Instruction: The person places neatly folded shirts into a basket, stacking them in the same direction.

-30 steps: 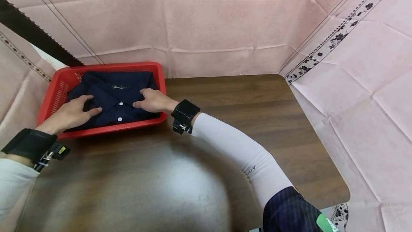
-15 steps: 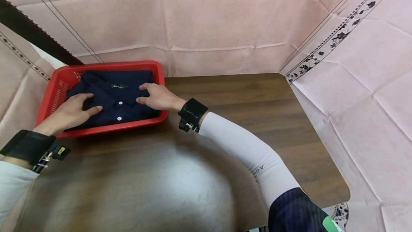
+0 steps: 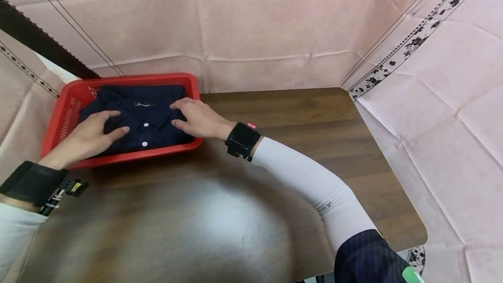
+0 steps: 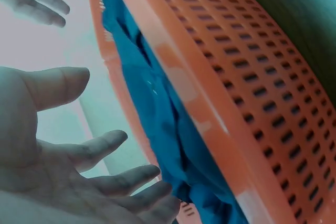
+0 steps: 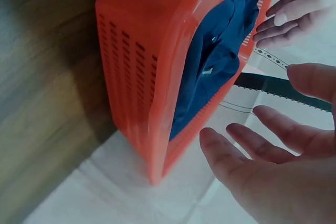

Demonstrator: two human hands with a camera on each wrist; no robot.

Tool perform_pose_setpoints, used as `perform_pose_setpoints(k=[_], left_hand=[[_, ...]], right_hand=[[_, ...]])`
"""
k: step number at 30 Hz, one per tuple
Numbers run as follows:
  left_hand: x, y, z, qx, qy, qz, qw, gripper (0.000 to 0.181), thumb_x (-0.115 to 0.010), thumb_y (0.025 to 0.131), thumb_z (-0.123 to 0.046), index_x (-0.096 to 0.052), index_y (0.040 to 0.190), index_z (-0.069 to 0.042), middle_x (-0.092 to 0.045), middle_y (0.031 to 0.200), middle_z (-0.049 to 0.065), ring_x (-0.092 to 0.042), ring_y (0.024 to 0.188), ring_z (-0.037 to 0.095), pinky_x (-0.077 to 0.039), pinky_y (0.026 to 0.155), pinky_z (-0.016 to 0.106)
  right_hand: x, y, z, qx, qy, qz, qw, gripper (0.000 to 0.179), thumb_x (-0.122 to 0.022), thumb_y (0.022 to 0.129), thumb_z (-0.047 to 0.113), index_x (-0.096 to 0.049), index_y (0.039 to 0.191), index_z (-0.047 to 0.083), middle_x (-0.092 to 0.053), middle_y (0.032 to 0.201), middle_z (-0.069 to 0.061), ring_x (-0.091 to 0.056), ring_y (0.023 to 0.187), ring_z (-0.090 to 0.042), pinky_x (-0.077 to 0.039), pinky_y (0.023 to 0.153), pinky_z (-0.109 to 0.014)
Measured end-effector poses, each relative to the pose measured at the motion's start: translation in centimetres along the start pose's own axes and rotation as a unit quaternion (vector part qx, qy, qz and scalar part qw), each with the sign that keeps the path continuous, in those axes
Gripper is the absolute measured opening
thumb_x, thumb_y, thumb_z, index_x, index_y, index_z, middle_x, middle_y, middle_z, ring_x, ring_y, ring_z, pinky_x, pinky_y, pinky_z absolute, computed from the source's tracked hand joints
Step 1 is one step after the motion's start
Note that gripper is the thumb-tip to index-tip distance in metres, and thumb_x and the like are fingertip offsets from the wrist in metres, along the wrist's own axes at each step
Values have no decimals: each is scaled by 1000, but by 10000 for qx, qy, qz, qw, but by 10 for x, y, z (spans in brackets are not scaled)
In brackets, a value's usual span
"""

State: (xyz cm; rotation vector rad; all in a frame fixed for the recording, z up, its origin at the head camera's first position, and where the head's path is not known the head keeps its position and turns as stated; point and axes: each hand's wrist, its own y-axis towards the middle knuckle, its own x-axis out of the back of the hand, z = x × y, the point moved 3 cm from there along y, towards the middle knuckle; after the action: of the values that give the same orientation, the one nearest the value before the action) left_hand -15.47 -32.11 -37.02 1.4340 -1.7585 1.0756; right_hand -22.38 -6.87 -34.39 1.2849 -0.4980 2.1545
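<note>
A folded navy shirt [image 3: 155, 95] with white buttons and a collar lies face up in a red plastic basket [image 3: 137, 157]. Over the basket's left part is my left hand [image 3: 87, 138], its fingers spread and holding nothing. My right hand [image 3: 202, 119] is over the right rim, fingers loosely extended, with nothing in them. In the left wrist view, the left hand [image 4: 79, 156] appears apart from the shirt [image 4: 144, 93]. From the right wrist, a gap shows between the right hand [image 5: 278, 166] and the basket [image 5: 139, 45].
The basket stands at the back left of a wood-grain table [image 3: 283, 117]. Pale patterned cloth [image 3: 259, 25] hangs behind it and along the sides. A dark strip [image 3: 43, 38] runs diagonally at the upper left. Black camera bands [image 3: 241, 139] circle both wrists.
My right hand has drawn to the right, away from the shirt's middle toward the basket rim. The left hand has shifted only slightly. Shirt and basket stay in place.
</note>
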Motion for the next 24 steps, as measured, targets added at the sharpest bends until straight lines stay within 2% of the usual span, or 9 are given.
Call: perform_pose_setpoints(k=[8, 14, 24], left_hand=[[-5, -5, -16, -169, -45, -119, 9998, 86, -46, 95, -55, -26, 149, 9, -27, 146, 40, -26, 128, 54, -22, 102, 76], [-10, -8, -28, -326, -22, -190, 9993, 84, -48, 95, -53, -28, 149, 8, -27, 148, 39, -25, 132, 54, -20, 105, 74], [-17, -15, -48, -621, -138, -180, 9978, 78, -55, 94, -48, -33, 148, 5, -30, 149, 35, -27, 132, 51, -24, 104, 73]], right_hand=[[8, -13, 1, 206, -753, -31, 9969, 51, -55, 97, 33, -52, 142, 9, -48, 147, -8, -43, 132, -17, -30, 112, -23], [12, -25, -5, 137, -815, 4, 9966, 51, -56, 96, 33, -52, 142, 9, -50, 146, -8, -47, 128, -17, -36, 110, -25], [19, -41, -17, 228, -902, -299, 9952, 48, -58, 95, 32, -56, 137, 7, -58, 135, -6, -52, 118, -15, -41, 103, -25]])
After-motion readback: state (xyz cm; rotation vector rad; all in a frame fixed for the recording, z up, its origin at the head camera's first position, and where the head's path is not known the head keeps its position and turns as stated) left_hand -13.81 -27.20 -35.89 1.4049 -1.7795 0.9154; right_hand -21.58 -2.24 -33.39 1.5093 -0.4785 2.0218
